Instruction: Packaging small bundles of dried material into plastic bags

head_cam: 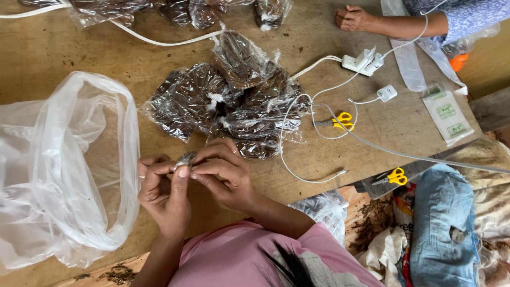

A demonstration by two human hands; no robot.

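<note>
both hands — left hand (163, 194) and right hand (226, 172) — pinched shut on a small wrapped packet (186, 159) above the table (48, 50), seemingly mid-twist — closing it calls for firm fingertip pressure.

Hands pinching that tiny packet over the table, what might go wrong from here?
The small packet is pinched only at the fingertips of the left hand and right hand; it may slip. White cables loop over the filled bags nearby, so reaching there may snag them.
</note>
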